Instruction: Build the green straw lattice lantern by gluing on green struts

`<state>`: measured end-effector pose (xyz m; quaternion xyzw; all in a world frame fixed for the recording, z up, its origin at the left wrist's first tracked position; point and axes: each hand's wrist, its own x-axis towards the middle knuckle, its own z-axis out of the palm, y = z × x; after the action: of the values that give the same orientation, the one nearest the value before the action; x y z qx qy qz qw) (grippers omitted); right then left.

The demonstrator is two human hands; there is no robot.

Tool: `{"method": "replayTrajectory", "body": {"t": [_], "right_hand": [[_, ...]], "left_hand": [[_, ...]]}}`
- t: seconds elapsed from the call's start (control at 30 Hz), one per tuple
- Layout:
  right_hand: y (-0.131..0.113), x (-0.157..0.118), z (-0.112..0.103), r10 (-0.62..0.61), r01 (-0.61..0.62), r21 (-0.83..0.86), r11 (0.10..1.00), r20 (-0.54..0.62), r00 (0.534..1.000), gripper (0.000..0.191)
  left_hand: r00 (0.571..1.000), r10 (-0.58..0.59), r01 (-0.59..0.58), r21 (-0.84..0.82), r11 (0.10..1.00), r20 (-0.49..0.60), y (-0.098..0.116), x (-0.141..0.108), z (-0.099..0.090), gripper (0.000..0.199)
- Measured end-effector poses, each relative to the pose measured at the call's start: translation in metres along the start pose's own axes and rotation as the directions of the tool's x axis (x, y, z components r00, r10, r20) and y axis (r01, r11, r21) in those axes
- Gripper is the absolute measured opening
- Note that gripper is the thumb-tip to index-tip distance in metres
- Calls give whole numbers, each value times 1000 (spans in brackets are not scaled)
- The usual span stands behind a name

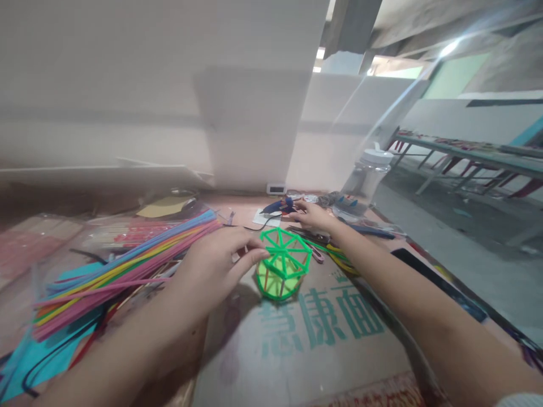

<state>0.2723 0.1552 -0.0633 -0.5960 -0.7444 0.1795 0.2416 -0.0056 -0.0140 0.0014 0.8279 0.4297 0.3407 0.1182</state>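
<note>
My left hand (231, 254) pinches the rim of a small green wheel-shaped frame (282, 251) between thumb and fingers. The frame has two octagonal rings with spokes, joined by short brown sticks, and a yellow-green base. It is held over a printed cardboard sheet (322, 350). Farther back, my right hand (311, 215) has its thumb and fingers closed around the rear of a dark blue glue gun (275, 207). The gun's nozzle points left above a small white pad (265, 218). Part of its handle is hidden by my fingers.
Colourful pipe cleaners (127, 271) lie in a bundle at left, beside packaged sticks (123, 233). Scissors with yellow handles (339, 259) rest under my right forearm. A clear bottle (371, 175) stands at the back right; a dark phone-like slab (436, 282) lies along the right edge.
</note>
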Motion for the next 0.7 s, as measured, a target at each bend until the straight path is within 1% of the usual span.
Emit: {"method": "replayTrajectory", "body": {"t": [0.07, 0.1, 0.17, 0.23, 0.3, 0.33, 0.37, 0.4, 0.43, 0.47, 0.5, 0.53, 0.57, 0.63, 0.67, 0.7], "right_hand": [[12, -21, -12, -8, 7, -7, 1000, -97, 995, 45], [18, -32, -18, -16, 15, -9, 1000, -152, 988, 45], [25, -57, -31, -42, 40, -12, 999, -265, 963, 37], [20, -82, -44, -73, 71, -19, 997, -378, 923, 29], [2, -107, -52, -148, 148, -33, 988, -430, 891, 21], [-10, -118, -55, -219, 222, -45, 974, -431, 875, 18], [-24, -129, -56, -385, 390, -72, 918, -400, 831, 16], [-38, -139, -57, -536, 545, -78, 835, -342, 772, 14], [-51, -147, -56, -640, 647, -81, 758, -282, 715, 12], [-63, -155, -54, -722, 723, -100, 684, -236, 651, 13], [-72, -160, -52, -776, 771, -123, 625, -208, 596, 13], [-78, -164, -49, -813, 803, -148, 578, -187, 551, 10], [-81, -166, -46, -837, 820, -179, 544, -175, 518, 9], [-83, -168, -41, -857, 826, -232, 515, -173, 486, 13], [-83, -167, -38, -856, 819, -251, 515, -183, 483, 14], [-82, -166, -37, -850, 809, -262, 526, -196, 490, 13]], "left_hand": [[1000, 9, -9, 2, 1000, -8, 2, 0, -1, 19], [1000, 22, -22, 7, 1000, -6, 3, -1, 0, 19], [999, 49, -49, 17, 999, 3, 4, -2, 3, 19], [998, 61, -61, 17, 998, 22, 6, -3, 7, 20], [997, 69, -69, 3, 998, 40, 10, -5, 12, 20], [996, 80, -80, -6, 997, 42, 12, -6, 14, 19], [995, 98, -97, -12, 995, 37, 14, -8, 17, 19], [992, 121, -121, -14, 993, 25, 17, -9, 19, 18], [990, 143, -143, -14, 990, 11, 20, -10, 21, 17], [987, 161, -161, -11, 987, -6, 22, -12, 23, 17], [985, 171, -172, -6, 985, -22, 24, -13, 25, 16], [983, 178, -178, -1, 984, -41, 27, -14, 27, 16], [981, 184, -184, 2, 983, -57, 28, -15, 29, 16], [978, 192, -193, 1, 981, -78, 29, -16, 31, 15], [978, 195, -196, 2, 981, -77, 29, -16, 32, 15], [979, 195, -195, 6, 981, -67, 28, -15, 32, 15]]}}
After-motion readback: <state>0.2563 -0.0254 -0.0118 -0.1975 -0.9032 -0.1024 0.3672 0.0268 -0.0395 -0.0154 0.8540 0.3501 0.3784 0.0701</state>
